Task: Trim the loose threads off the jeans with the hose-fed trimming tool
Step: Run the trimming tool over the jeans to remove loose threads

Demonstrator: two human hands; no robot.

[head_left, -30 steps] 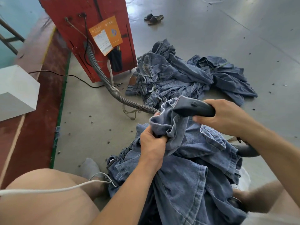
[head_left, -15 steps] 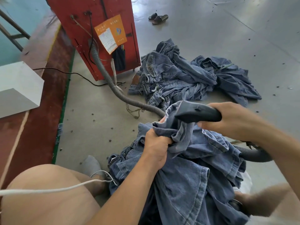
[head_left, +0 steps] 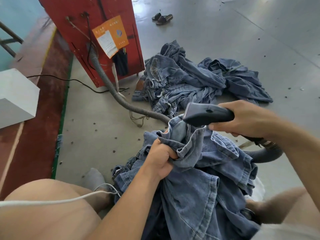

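Now the left hand [head_left: 161, 157] has its fingers [head_left: 170, 154] curled tight round a bunch of the jeans [head_left: 199, 184], which lie on the lap. Right hand [head_left: 249, 118] grips the trimmer [head_left: 206, 114]; its flat nose points left, just above the raised fold. Behind it the hose [head_left: 121, 97] runs across the floor [head_left: 225, 40] to a red box [head_left: 83, 19]
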